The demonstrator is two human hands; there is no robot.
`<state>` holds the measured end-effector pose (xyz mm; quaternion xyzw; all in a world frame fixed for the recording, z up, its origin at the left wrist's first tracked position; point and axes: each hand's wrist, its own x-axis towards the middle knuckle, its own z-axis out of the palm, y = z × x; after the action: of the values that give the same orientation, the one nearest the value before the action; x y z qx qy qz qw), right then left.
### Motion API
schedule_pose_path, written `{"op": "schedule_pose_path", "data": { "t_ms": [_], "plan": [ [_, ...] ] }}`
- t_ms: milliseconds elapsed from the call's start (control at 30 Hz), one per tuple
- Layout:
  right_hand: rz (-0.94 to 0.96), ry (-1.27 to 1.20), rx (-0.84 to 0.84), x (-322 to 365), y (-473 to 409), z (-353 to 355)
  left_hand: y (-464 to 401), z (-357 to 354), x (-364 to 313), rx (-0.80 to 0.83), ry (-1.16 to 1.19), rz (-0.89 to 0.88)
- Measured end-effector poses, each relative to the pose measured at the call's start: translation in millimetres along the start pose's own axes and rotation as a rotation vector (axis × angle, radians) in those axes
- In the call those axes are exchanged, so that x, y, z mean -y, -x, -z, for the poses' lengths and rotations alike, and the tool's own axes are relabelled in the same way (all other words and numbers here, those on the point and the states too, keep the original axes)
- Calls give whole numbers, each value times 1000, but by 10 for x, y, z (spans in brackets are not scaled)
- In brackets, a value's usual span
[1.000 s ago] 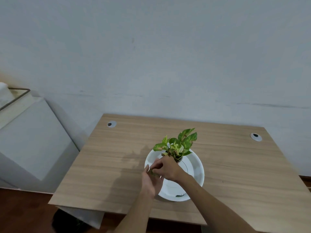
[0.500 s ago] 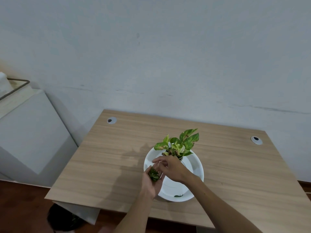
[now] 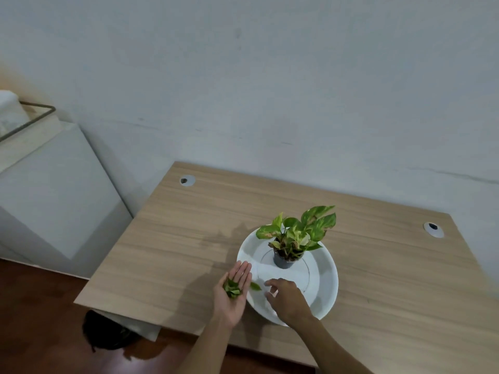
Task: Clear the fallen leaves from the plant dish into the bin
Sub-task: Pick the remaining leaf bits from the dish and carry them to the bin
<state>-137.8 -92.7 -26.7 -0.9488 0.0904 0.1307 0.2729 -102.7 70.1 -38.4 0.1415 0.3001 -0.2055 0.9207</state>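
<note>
Left hand (image 3: pixel 234 290) lies palm-up, fingers together, at the white dish (image 3: pixel 325 282) rim, cupping gathered leaves (image 3: pixel 232 288) as a tray. Right hand (image 3: pixel 287 296), fingers spread, reaches for a loose leaf (image 3: pixel 255 286). Dark shape lower left, possibly the bin (image 3: pixel 108 332).

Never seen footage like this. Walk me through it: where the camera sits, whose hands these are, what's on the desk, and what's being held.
There is no machine here. A person wears one wide-angle camera on the head, looking forward and down, so both bare arms enter from the bottom edge.

On the wooden desk stands a white round dish, and in it a small dark pot with a green and yellow plant.

The left hand is open, palm up, beside the dish's near-left rim, cupping a small pile of picked leaves. The right hand hovers over the dish, its fingers loosely spread, holding nothing. One loose leaf lies between the hands.

The dark shape under the desk's left corner may be the bin; it is too dim to tell.
</note>
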Motion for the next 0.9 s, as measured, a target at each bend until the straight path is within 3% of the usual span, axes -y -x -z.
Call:
{"op": "schedule_pose_path", "data": {
  "t_ms": [167, 467, 633, 733, 900],
  "plan": [
    [44, 124, 4, 50, -148, -198, -51, 117, -37, 7, 25, -19],
    [97, 296, -162, 97, -251, -411, -103, 95, -106, 14, -5, 4],
    [-4, 169, -115, 140, -249, -370, -124, 55, -99, 15, -23, 7],
    [-61, -34, -150, 167, -199, -239, -123, 46, -101, -2, -33, 6],
    [77, -230, -153, 270, -171, -10, -76, -11, -98, -45, -104, -54]
  ]
}}
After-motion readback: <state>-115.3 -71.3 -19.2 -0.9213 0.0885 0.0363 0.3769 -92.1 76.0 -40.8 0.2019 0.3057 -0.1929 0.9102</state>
